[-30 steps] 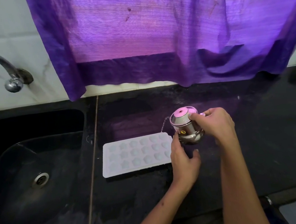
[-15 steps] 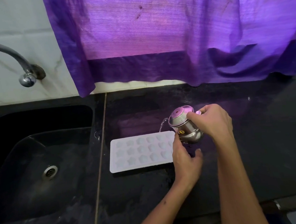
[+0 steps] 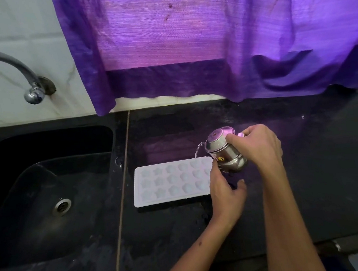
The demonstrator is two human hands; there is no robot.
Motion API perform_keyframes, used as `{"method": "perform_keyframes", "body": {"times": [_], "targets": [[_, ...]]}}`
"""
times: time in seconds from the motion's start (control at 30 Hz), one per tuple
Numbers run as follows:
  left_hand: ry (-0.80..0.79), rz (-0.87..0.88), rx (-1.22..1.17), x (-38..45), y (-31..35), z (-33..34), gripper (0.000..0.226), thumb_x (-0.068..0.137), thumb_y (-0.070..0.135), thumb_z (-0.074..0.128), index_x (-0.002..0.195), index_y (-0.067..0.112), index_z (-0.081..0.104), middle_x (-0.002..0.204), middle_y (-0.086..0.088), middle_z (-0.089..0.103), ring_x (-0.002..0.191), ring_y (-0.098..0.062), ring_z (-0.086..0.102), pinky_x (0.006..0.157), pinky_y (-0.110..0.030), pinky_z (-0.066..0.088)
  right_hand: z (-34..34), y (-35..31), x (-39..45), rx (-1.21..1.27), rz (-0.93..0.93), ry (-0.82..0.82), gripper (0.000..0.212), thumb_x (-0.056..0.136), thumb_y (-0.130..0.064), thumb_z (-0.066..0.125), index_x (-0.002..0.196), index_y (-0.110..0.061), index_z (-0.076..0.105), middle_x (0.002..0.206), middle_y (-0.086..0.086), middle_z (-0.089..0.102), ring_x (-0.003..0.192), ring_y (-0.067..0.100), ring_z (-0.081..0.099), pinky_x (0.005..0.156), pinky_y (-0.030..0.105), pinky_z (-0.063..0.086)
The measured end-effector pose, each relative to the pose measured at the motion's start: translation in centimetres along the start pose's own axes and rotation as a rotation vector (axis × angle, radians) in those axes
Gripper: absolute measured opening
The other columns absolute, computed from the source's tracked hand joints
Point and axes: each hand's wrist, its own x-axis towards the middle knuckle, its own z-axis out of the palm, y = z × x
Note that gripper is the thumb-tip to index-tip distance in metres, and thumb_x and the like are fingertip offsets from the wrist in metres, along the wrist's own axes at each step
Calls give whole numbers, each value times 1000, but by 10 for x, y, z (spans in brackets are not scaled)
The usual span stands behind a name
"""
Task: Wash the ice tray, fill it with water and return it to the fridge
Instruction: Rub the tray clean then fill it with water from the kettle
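A white ice tray (image 3: 169,181) with star-shaped cells lies flat on the black counter (image 3: 310,176), just right of the sink. My right hand (image 3: 257,145) grips a small steel pot (image 3: 225,152) tilted to the left above the tray's right end. A thin stream of water (image 3: 198,150) falls from its rim toward the tray's top right cells. My left hand (image 3: 224,189) rests at the tray's right edge, fingers touching the pot's underside and hiding the tray's right end.
A black sink (image 3: 47,193) with a steel drain (image 3: 63,206) fills the left. A curved steel tap (image 3: 10,71) juts from the white tiled wall above it. A purple curtain (image 3: 207,39) hangs down to the counter's back edge.
The view has shifted so sink and tap show further right. The pot stays tilted over the tray's right end with water still running. Both hands hold their places.
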Motion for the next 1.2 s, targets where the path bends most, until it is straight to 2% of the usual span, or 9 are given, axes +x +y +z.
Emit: {"method": "perform_keyframes", "body": {"times": [0.1,0.27,0.4,0.6,0.67,0.77,0.9,1.07,1.2], "targets": [[13,12,23,0,0,-1,74,73,-1,64,126,39,31,111,29,45,99,19,47,80,3,34,0,1,0,34,17,15,33,77,-42,63,75,-9,68,70,3,64,71,24,57,62,29,38],[40,50,78,-3,0,-4,82,71,9,66,143,21,28,137,16,39,128,-2,38,103,-9,29,0,4,2,149,52,21,31,72,-45,65,70,-14,66,73,3,68,78,26,63,66,31,45],[107,98,117,-5,6,-9,83,74,7,68,144,14,25,146,4,33,135,-8,30,112,-18,25,2,3,2,287,98,7,35,63,-48,68,64,-13,66,66,3,69,75,25,68,75,43,58],[144,80,77,-5,10,-17,83,72,7,68,143,18,26,139,14,35,131,0,32,110,-24,30,10,-9,0,249,41,-27,29,65,-46,68,67,-17,66,70,-1,69,77,22,67,73,40,57],[140,50,73,-5,10,-20,82,72,7,68,141,22,28,129,24,35,121,11,33,105,-19,32,12,-13,-2,189,16,-29,26,68,-44,67,69,-18,66,74,-1,69,79,22,65,68,32,51],[126,22,67,-6,8,-23,82,72,8,69,141,24,28,128,18,37,112,20,32,99,-12,31,16,-17,-3,137,-4,-41,28,69,-47,67,73,-19,67,78,-2,68,81,23,63,65,30,44],[105,-4,53,-7,6,-25,81,72,8,70,140,26,29,133,13,40,118,11,36,102,-14,32,19,-18,-3,77,-40,-47,27,70,-46,67,68,-19,65,75,1,66,79,25,62,62,29,40],[80,-14,63,-7,5,-25,79,73,7,70,137,30,29,122,28,37,115,15,35,100,-10,30,19,-21,-4,43,-49,-54,26,72,-41,67,67,-15,65,71,2,64,75,24,61,61,29,39],[74,-27,61,-7,4,-24,80,74,8,70,141,24,28,130,16,40,120,7,35,105,-17,32,18,-21,-6,26,-49,-42,29,73,-37,67,72,-9,68,73,6,67,70,22,58,55,26,35]]}}
